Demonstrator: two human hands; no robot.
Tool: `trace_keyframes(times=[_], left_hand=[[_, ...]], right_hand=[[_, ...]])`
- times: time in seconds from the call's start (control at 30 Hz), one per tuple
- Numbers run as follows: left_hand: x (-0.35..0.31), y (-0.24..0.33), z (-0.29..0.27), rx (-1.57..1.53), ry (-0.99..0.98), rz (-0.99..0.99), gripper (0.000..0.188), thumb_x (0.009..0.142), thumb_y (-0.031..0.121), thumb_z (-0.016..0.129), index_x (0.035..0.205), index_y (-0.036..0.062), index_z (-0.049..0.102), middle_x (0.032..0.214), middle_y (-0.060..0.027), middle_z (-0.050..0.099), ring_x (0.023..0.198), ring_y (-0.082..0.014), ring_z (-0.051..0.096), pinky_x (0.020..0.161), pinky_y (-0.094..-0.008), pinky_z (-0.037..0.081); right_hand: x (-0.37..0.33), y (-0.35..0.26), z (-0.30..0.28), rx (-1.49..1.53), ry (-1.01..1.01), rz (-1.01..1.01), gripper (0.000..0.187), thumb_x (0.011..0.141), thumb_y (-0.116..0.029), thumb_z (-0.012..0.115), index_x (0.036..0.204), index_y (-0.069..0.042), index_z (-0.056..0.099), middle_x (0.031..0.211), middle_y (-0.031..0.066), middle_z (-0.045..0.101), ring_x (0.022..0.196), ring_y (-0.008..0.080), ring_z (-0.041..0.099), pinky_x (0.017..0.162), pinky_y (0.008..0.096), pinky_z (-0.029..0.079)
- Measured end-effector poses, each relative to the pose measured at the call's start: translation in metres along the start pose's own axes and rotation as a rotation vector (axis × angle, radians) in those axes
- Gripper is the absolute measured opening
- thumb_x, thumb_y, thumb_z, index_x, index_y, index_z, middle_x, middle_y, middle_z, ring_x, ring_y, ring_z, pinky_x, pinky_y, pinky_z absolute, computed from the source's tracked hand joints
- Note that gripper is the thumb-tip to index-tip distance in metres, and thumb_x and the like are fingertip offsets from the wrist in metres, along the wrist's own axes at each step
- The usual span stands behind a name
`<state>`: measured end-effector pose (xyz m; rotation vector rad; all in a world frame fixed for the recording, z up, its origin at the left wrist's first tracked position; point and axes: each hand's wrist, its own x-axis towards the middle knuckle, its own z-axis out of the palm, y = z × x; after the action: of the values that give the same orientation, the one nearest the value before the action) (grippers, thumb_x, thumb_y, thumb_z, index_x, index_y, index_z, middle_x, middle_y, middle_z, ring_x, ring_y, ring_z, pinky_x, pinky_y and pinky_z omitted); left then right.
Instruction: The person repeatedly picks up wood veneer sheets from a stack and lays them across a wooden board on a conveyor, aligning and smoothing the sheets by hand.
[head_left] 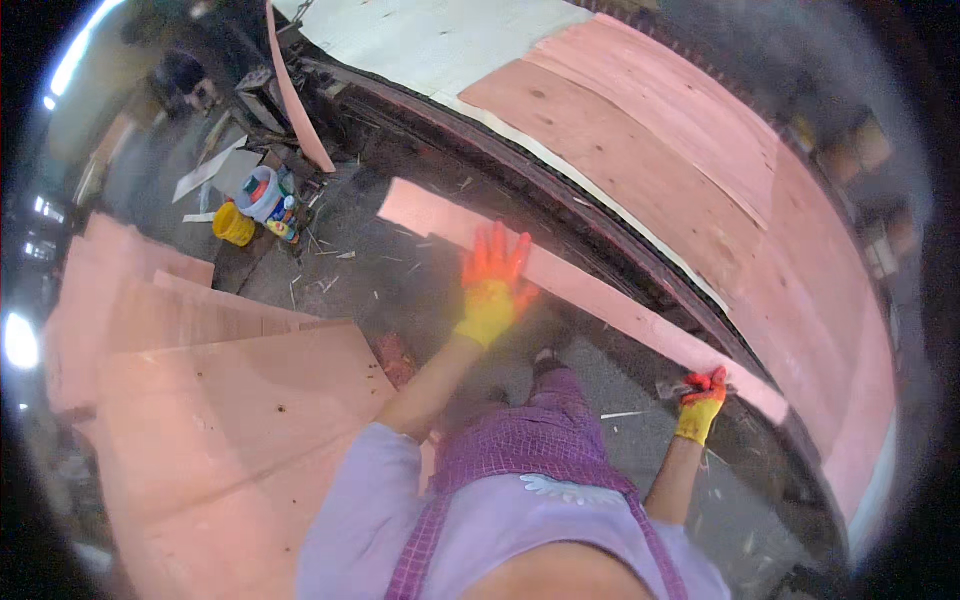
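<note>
A long, narrow strip of pinkish wood veneer (610, 310) runs slantwise in front of me, from upper left down to the right. My left hand (495, 275), in a yellow glove with a red-orange palm and fingers, has its fingers spread against the strip's near edge; it is slightly blurred. Close to the strip's right end, my right hand (705, 395), gloved the same way, is closed on the strip's near edge. A small dark greyish thing (672, 388) shows beside the right hand, too unclear to name. Beyond the strip lie wide veneer sheets (620, 140) on a long raised bed.
More veneer sheets (230, 420) are stacked at my left. A yellow bucket (233, 225) and a pale bucket (262, 200) with bottles stand on the floor at the far left. Wood scraps litter the dark floor. Another person (190, 85) is at the far left.
</note>
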<state>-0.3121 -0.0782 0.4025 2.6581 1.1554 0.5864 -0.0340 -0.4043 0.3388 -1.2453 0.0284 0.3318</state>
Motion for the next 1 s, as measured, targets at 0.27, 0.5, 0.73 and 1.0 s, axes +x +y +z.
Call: trace_keyframes(times=[0.27, 0.5, 0.73, 1.0], left_hand=[[0.144, -0.072, 0.063, 0.151, -0.065, -0.163, 0.088, 0.062, 0.03, 0.071, 0.14, 0.0261, 0.03, 0.143, -0.023, 0.025, 0.129, -0.0462, 0.025, 0.1, -0.0574, 0.027], [0.259, -0.126, 0.142, 0.188, -0.176, -0.166, 0.096, 0.063, 0.027, 0.074, 0.143, 0.0254, 0.021, 0.145, -0.0206, 0.021, 0.129, -0.0484, 0.023, 0.099, -0.0594, 0.027], [0.358, -0.188, 0.201, 0.297, -0.359, -0.196, 0.096, 0.064, 0.027, 0.074, 0.143, 0.0247, 0.019, 0.145, -0.0192, 0.021, 0.128, -0.0487, 0.024, 0.096, -0.0613, 0.029], [0.414, -0.267, 0.267, 0.35, -0.352, -0.16, 0.089, 0.068, 0.026, 0.07, 0.143, 0.0213, 0.021, 0.144, -0.0185, 0.025, 0.126, -0.0483, 0.026, 0.094, -0.0618, 0.03]], right_hand=[[0.083, 0.066, 0.061, 0.05, 0.092, 0.056, 0.038, 0.091, -0.044, 0.049, 0.075, -0.009, 0.05, 0.052, 0.0041, 0.051, 0.048, 0.0147, 0.049, 0.046, 0.0304, 0.039], [0.124, 0.054, 0.176, -0.06, 0.156, 0.235, 0.036, 0.091, -0.043, 0.048, 0.074, -0.012, 0.05, 0.055, 0.0011, 0.05, 0.044, 0.0114, 0.042, 0.04, 0.0231, 0.03], [0.166, 0.108, 0.238, 0.297, 0.236, 0.371, 0.016, 0.089, -0.028, 0.056, 0.078, -0.019, 0.048, 0.062, -0.0031, 0.045, 0.059, 0.0103, 0.048, 0.052, 0.0237, 0.041], [0.216, 0.182, 0.295, 0.327, 0.462, 0.405, 0.015, 0.088, -0.028, 0.059, 0.085, -0.019, 0.047, 0.057, -0.0042, 0.042, 0.051, 0.0116, 0.045, 0.049, 0.0266, 0.043]])
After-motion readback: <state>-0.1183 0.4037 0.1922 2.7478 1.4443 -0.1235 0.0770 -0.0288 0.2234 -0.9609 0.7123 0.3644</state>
